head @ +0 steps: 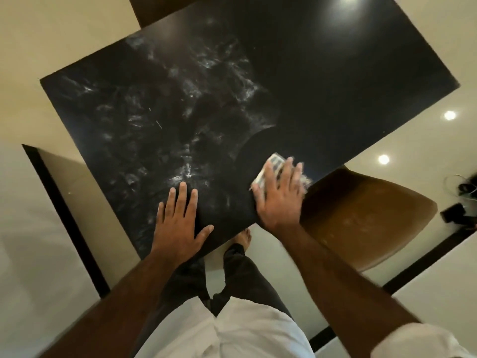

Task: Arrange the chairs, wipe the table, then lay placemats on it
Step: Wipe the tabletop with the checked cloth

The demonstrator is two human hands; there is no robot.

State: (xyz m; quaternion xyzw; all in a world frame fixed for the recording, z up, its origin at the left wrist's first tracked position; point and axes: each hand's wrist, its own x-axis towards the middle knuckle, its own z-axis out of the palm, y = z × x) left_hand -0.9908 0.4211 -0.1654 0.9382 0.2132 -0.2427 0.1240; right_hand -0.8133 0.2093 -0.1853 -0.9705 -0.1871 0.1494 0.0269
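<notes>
Fingers (287,174) of the right hand (278,202) lie spread and nearly straight on top of a pale patterned cloth (273,162), pressing it flat against the black table (335,73) close to the table's right edge; nothing is pinched or wrapped, and both hand and cloth are blurred. Flat beside it, the left hand (178,228) rests palm down near the table's near corner, its fingers (183,196) extended and slightly apart, holding nothing. Whitish smears (180,112) cover the left half of the tabletop, while the right half is dark and glossy, with a curved boundary between the two just left of the cloth. One brown chair (361,215) stands at the right edge, its seat partly under the table and just beside the right hand. Part of another brown chair (154,11) shows beyond the far left edge. Below the near corner a bare foot (244,239) stands on the cream floor (38,60). Cables (464,187) lie on the floor at the far right.
</notes>
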